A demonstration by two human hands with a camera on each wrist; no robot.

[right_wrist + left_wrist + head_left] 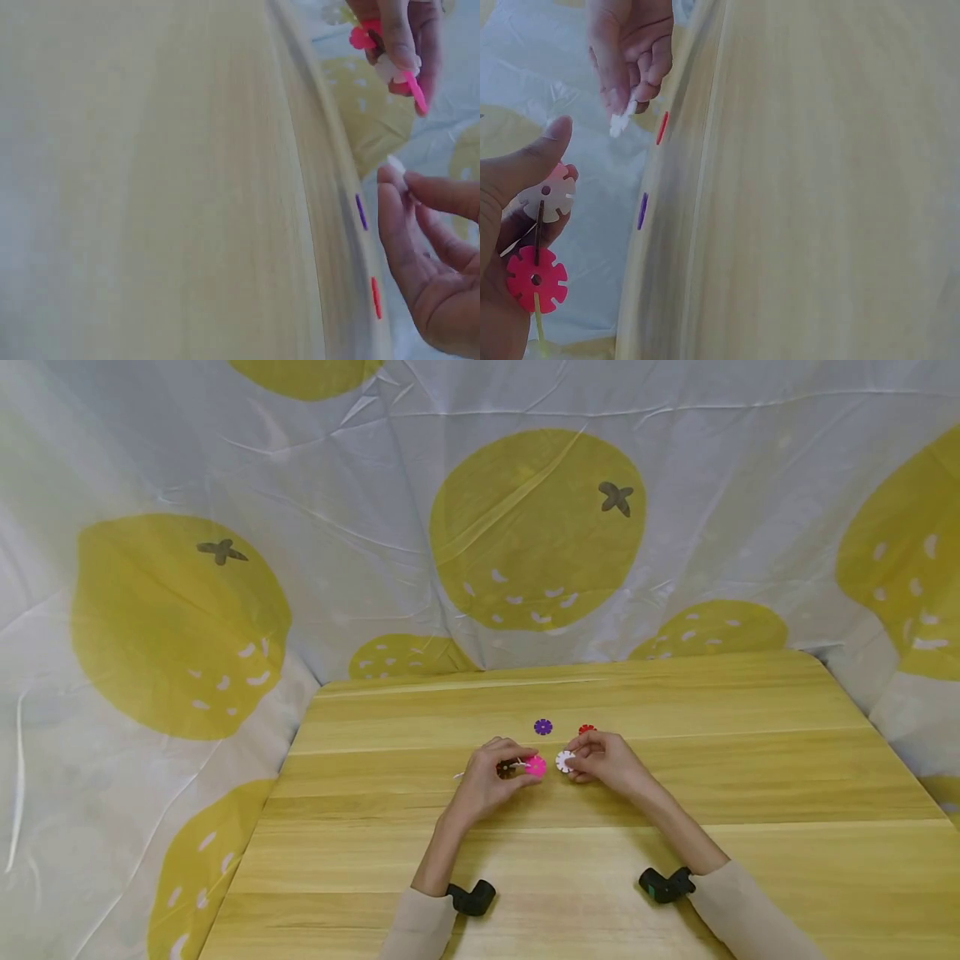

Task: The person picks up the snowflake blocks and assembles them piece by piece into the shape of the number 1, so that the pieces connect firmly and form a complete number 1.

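Note:
My left hand (482, 787) holds a chain of notched snowflake discs slotted into one another. A pink disc (536, 767) forms its right end, with a brown disc (507, 768) behind the fingers. In the left wrist view a white disc (557, 204) sits between thumb and fingers, and a pinkish-red disc (553, 283) and a yellow disc (541, 330) hang below it. Between thumb and fingertips, my right hand (613, 765) pinches a single white disc (562, 762). That disc faces the chain's pink end, a small gap apart.
Beyond the hands, a purple disc (543, 727) and a red disc (587, 727) lie flat on the wooden table (570, 877). The red one is partly covered by the right hand in the head view. A lemon-print cloth (360, 568) hangs behind the table.

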